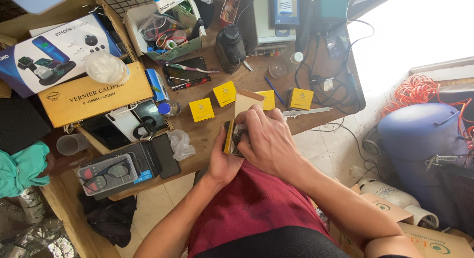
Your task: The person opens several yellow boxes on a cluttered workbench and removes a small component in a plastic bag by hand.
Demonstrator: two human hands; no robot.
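Note:
My left hand (223,159) grips a small open yellow box (229,137) from below, its pale flap (245,103) standing up. My right hand (269,139) rests over the box's open side with fingers curled onto a dark item inside, which is mostly hidden. Both hands hover over my lap at the near edge of the wooden table (207,134). Several matching small yellow boxes (201,109) sit in a row on the table just beyond the hands.
A metal caliper (306,111) lies by the right yellow box. Left are a wooden caliper case (94,97), phones, a glasses case (106,174) and crumpled plastic (180,143). Behind stand a dark bottle (230,48), cables and equipment. A blue drum (419,139) stands on the floor at right.

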